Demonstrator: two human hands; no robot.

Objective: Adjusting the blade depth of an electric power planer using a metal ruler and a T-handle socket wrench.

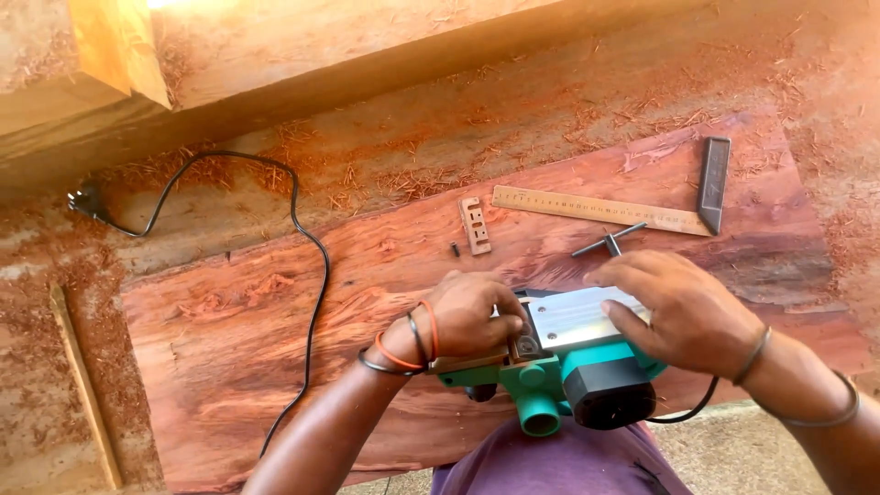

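Two hands on an upturned electric planer [573, 362] at the lower middle of the frame.

We have the green and black planer turned sole-up against our lap at the near edge of a reddish wooden slab [275, 339]. Our left hand [467, 316] is curled over its left end, fingertips pinched at the blade slot. Our right hand [683, 316] lies spread, fingers flat on the metal sole. On the slab beyond, toward the upper right, lie a try square [623, 209], a T-shaped wrench [607, 241] and a small slotted metal plate [475, 225]. A black power cord [307, 275] loops across the left half to a plug [85, 202] at upper left.
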